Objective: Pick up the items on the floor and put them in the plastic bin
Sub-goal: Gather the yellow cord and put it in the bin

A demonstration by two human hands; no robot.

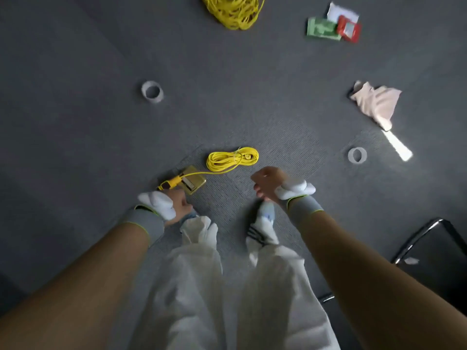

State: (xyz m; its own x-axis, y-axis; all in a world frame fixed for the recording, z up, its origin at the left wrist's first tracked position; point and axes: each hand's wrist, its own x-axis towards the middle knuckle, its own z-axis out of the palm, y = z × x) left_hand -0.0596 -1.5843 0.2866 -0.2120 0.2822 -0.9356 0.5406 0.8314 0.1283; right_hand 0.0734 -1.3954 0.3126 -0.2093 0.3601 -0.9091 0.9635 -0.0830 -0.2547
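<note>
I look down at a grey carpet with items scattered on it. A small yellow cable coil (232,159) lies just ahead of my feet, its yellow plug (171,184) at a brass floor plate (193,181). A larger yellow cable bundle (235,11) lies at the top edge. Two white tape rolls (151,91) (357,155) sit left and right. A pink cloth (376,102) with a white strip (398,146) lies at the right. My left hand (180,205) and right hand (267,184) hang loosely curled above the floor, holding nothing.
Green and red packets (322,29) (350,29) with a white paper (341,11) lie at the top right. A dark container with a glossy rim (434,251) stands at the lower right. My white-trousered legs and shoes (262,228) fill the bottom middle.
</note>
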